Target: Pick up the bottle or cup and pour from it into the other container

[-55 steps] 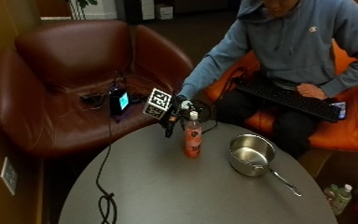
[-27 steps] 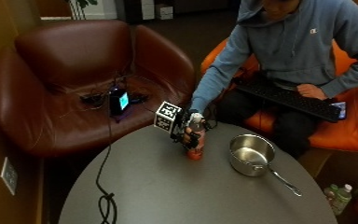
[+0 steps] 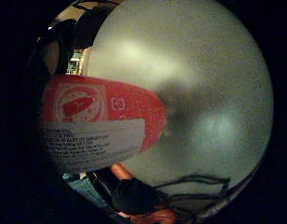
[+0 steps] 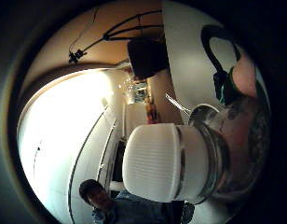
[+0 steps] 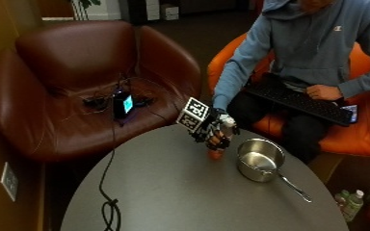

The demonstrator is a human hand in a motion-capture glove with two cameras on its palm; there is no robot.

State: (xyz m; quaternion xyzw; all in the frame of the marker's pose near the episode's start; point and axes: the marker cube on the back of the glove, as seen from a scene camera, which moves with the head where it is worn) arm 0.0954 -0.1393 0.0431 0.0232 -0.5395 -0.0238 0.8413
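Grey laminate covered the round table [image 5: 172, 192], and in the outside view the person's gloved right hand [image 5: 216, 132] was over its far edge with the fingers curled round a bottle [image 5: 222, 134]. The bottle leaned a little toward the steel pot [image 5: 260, 160], its white cap uppermost and its orange base at, or just above, the tabletop; whether it touched could not be told. The pot stood just beside the bottle, handle pointing toward the near right edge of the table. The bare hand lay on a black keyboard [image 5: 297, 99] across the person's lap, on an orange chair [image 5: 358, 130]. A brown leather armchair [image 5: 76, 86] stood to the other side, with a small lit device [image 5: 123, 103] and cables on its seat. A black cable [image 5: 110, 202] trailed over the table.

In the little-finger-side palm view, the bottle's red label with its white printed panel [image 3: 99, 126] filled the space close to the palm, with the grey tabletop [image 3: 204, 93] behind it and a dark cable lying on that surface.

In the thumb-side palm view, the ribbed white cap [image 4: 153, 163] and clear neck of the bottle stood close to the camera. Beyond them were the table [image 4: 185, 56] and the black cable looped on it.
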